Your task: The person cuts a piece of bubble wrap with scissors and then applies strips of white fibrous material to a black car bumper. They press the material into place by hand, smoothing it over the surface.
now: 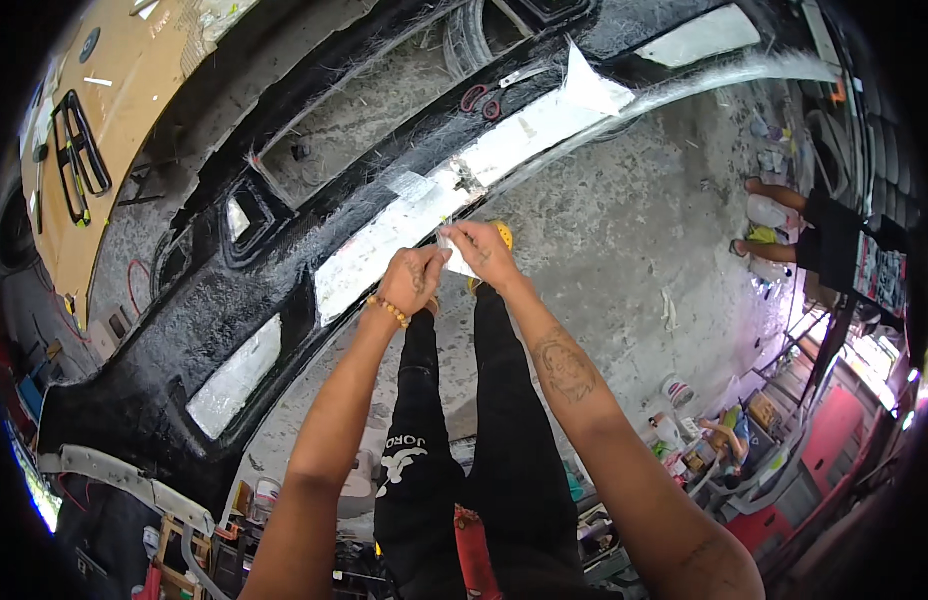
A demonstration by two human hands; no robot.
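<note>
My left hand (414,279), with a beaded bracelet at its wrist, is closed in a pinch on a small thin white sheet (461,266). Close against it, my right hand (486,254) pinches the same sheet with bent fingertips, which partly hide it. Both hands are at the near edge of a long black car bumper (364,185). A white strip (359,262) runs along the bumper, its far right end lifted in a pointed flap (591,84). A translucent patch (412,186) lies on the strip, just beyond my hands. Scissors with dark red handles (474,98) rest on the bumper.
A brown board (134,70) with a black plastic frame (80,155) on it stands at far left. One person (834,250) stands at right; another (729,437) is low among clutter at lower right. A white bucket (676,389) stands on the concrete floor (604,220).
</note>
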